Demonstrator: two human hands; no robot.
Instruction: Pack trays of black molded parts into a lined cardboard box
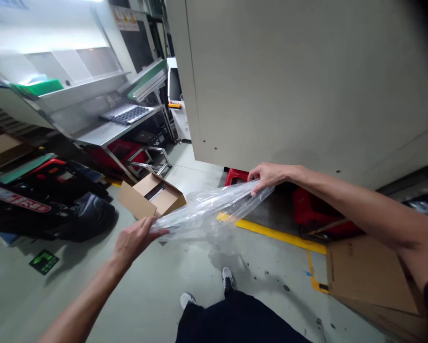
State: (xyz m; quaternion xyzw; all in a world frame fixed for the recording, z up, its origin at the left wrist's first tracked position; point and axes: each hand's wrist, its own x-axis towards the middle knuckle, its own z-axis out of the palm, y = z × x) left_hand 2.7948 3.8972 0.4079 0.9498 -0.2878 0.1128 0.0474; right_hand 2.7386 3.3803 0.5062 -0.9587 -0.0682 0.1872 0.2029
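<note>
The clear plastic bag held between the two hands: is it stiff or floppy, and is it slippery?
The clear plastic bag looks floppy: it sags and wrinkles between the left hand and right hand. It is probably light and thin. Its glossy surface suggests some slipperiness.

A clear plastic bag [208, 212], thin and crinkled, is stretched out in the air above the grey floor. It slants from lower left up to upper right, pinched at each end, its glossy film sagging loosely in the middle.
</note>
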